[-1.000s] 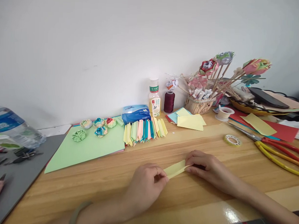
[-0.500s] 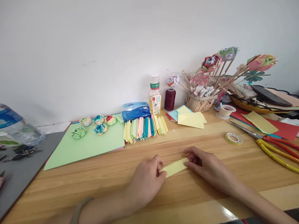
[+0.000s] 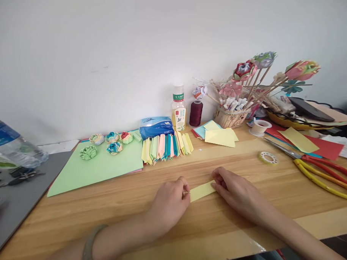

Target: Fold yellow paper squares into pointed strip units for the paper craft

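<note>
Between my hands a narrow strip of pale yellow paper lies at a slight slant, low over the wooden table. My left hand pinches its left end between thumb and fingers. At the other end, my right hand has its thumb and fingertips closed on the strip. The fingers partly cover both ends of the paper. Beyond the hands stands a row of folded paper pieces in yellow, green, pink and blue. Flat yellow paper sheets lie farther back to the right.
Several paper flowers rest on green sheets at left. A blue tissue pack, a drink bottle and a maroon thread spool line the wall. Large scissors and a tape roll lie right. A water bottle is far left.
Both hands keep hold of the yellow strip, which now looks flatter, its upper edge less raised. The whole view has shifted slightly.
</note>
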{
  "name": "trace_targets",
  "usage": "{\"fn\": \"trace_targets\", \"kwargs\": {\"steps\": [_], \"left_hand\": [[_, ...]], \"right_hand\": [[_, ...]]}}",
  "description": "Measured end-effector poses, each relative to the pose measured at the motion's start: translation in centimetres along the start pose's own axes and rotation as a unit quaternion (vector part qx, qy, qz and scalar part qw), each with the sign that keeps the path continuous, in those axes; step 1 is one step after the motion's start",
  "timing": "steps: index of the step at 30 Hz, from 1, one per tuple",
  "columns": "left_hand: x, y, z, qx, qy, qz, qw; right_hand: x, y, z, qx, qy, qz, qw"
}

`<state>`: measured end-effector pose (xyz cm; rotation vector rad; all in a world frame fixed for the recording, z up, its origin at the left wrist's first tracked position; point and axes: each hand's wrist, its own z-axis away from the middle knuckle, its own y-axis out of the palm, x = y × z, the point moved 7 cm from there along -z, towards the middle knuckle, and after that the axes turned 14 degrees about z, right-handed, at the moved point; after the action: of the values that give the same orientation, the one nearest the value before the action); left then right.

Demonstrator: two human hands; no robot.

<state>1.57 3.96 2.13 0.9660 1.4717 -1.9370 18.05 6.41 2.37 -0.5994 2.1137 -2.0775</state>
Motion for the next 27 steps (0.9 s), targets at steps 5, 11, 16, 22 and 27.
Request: {"fn": "trace_targets", "kwargs": {"steps": [5, 11, 16, 22, 27], "left_hand": [[-0.2, 0.0, -0.1, 0.002, 0.003, -0.016, 1.000], [-0.4, 0.1, 0.0, 0.014, 0.013, -0.047, 0.999], [-1.3, 0.8, 0.5, 0.030, 0.077, -0.142, 0.986], [-2.2, 1.8, 1.3, 0.025, 0.255, -0.309, 0.916], [-2.0, 2.0, 1.3, 0.009, 0.331, -0.325, 0.886]], "right_hand": [[0.3, -0.2, 0.0, -0.014, 0.002, 0.031, 0.999], [0.5, -0.4, 0.1, -0.032, -0.014, 0.048, 0.998], [0.3, -0.4, 0.3, -0.061, -0.048, 0.048, 0.996], [-0.4, 0.0, 0.2, -0.067, -0.060, 0.023, 0.996], [-1.4, -1.1, 1.3, -0.137, -0.065, 0.007, 0.988]]}}
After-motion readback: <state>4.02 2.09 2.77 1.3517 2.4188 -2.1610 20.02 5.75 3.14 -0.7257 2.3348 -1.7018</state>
